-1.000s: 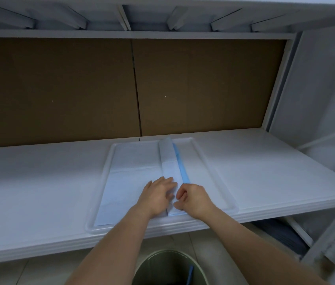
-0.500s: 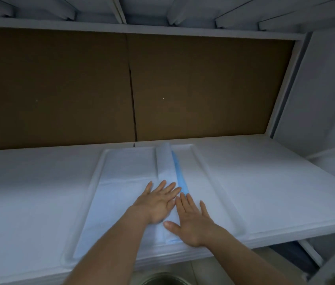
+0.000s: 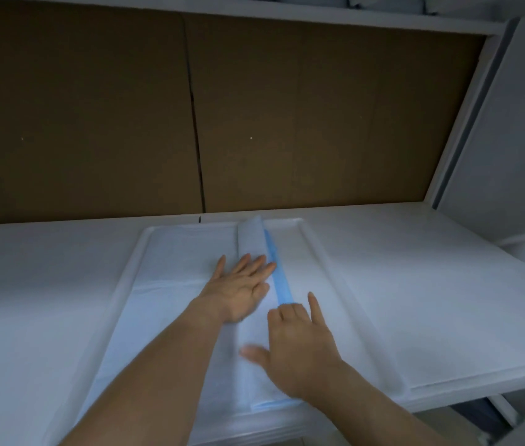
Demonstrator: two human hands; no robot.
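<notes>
A white tray (image 3: 335,272) lies on the white shelf (image 3: 447,300), lined with a thin white sheet (image 3: 174,262). Down the tray's middle runs a folded white strip with a blue edge (image 3: 282,284). My left hand (image 3: 238,284) lies flat on the fold, fingers spread and straight, pointing away from me. My right hand (image 3: 296,342) rests lower on the same fold, thumb out to the left, index finger extended, the other fingers bent at the blue edge.
A brown cardboard back panel (image 3: 190,117) closes the rear of the shelf bay. A white upright (image 3: 467,123) and side wall stand at the right. Another shelf runs overhead. The shelf's front edge is just below my forearms.
Both hands went from curled at the fold's near end to flat on it. My left hand slid farther up the fold, and the view moved closer.
</notes>
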